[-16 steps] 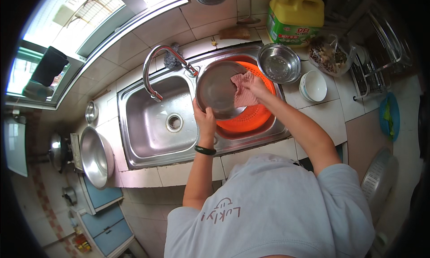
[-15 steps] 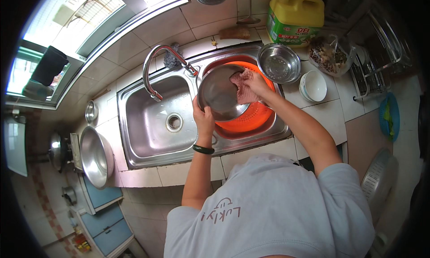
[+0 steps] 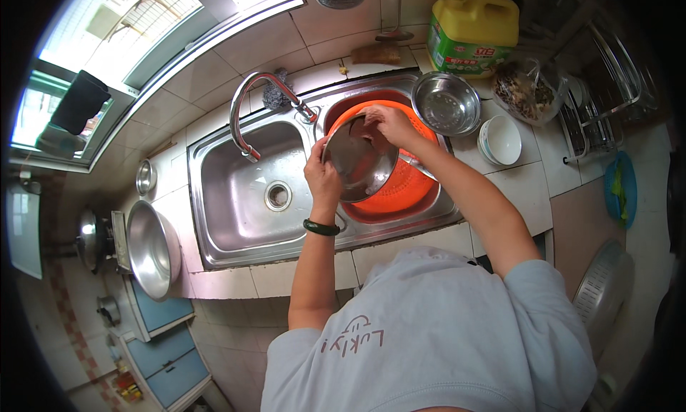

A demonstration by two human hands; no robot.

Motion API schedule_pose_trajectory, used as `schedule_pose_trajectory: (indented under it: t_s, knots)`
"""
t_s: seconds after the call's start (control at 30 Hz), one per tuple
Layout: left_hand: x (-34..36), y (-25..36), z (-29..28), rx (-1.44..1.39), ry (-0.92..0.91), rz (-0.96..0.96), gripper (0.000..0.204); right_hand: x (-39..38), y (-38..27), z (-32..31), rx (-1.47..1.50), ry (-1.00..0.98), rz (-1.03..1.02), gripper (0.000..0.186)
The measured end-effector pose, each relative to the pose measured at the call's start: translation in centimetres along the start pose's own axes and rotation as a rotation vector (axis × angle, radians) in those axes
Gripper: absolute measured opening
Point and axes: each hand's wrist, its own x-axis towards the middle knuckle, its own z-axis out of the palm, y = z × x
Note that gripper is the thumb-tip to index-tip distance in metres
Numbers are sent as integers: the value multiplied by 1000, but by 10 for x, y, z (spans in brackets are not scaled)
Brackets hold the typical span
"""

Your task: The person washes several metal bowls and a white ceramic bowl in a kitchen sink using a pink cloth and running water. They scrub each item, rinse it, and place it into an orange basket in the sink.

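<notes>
My left hand (image 3: 321, 172) grips the left edge of a round steel pan (image 3: 357, 169), held tilted over the orange plastic basket (image 3: 379, 201) in the right sink basin. My right hand (image 3: 386, 122) is closed at the pan's upper rim; the pink cloth is mostly hidden, and I cannot tell how much of it is under those fingers. A steel piece like a handle (image 3: 418, 162) shows over the basket. The curved faucet (image 3: 239, 108) stands over the left basin (image 3: 243, 212).
Right: steel bowl (image 3: 446, 101), white bowls (image 3: 504, 140), yellow-green jug (image 3: 471, 33), bagged food (image 3: 529, 90), wire rack (image 3: 593, 119), blue basket (image 3: 618, 190). Left: large steel basin (image 3: 150, 255), small steel bowl (image 3: 145, 177). A scouring pad (image 3: 275, 90) lies behind the faucet.
The pan has tilted more steeply. My right hand has moved up and left to its upper rim, and the pink cloth has mostly gone out of sight. My left hand has moved slightly up.
</notes>
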Motion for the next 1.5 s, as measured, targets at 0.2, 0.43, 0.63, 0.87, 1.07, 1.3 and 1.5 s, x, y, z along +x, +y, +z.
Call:
schedule_pose_trajectory:
  t_s: [0.2, 0.43, 0.63, 0.87, 1.07, 1.3, 1.5]
  knots:
    - [-1, 0, 10, -398, 180, -62, 20, -81, 38, 67, 627, 315, 598, 30]
    - [-8, 3, 7, -434, 197, -125, 22, -79, 52, 57, 555, 214, 383, 36]
    - [-19, 4, 8, -307, 31, -136, 25, 1, 23, -11, -164, 126, -22, 30]
    - [-15, -13, 15, -144, -64, -89, 26, 13, -80, 16, -786, -294, -492, 16]
    - [-25, -10, 7, -170, -7, -153, 25, 1, -61, 5, -583, -223, -386, 12]
    - [-21, 10, 7, -534, 215, -171, 27, -46, 22, 32, 620, 250, 443, 26]
    - [-29, 1, 19, -614, 327, -227, 28, -101, 31, 78, 1054, 136, 761, 33]
